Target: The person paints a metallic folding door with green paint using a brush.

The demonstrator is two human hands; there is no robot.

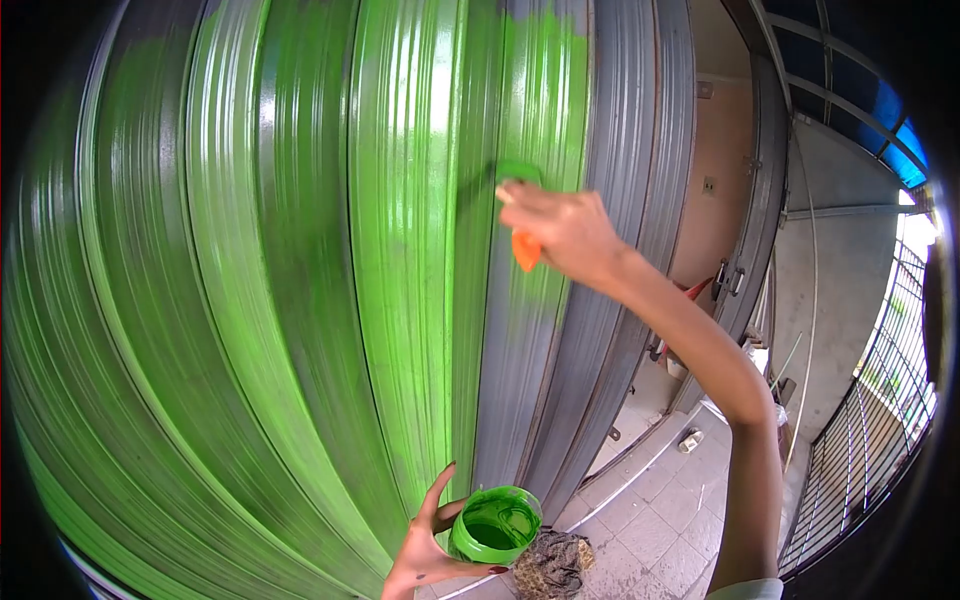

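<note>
Right fingers [527, 207] pinch orange-handled paintbrush [526, 248], its green-coated head against ridged metal folding door [407, 250], part green, part grey. Left fingers [437, 530], spread apart, cradle clear round tub of green paint [497, 524] below right fingers. Crumpled dark patterned cloth [552, 563] lies beyond tub on tiled floor [640, 520].

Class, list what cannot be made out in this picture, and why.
Head view:
- Brush bristles: blurred.
- Middle of the orange handle: hidden by the right hand.
Head view, lower down:
- Underside of the paint tub: faces away, partly behind the left hand.
- Rumpled cloth: cut off by the bottom edge.
</note>
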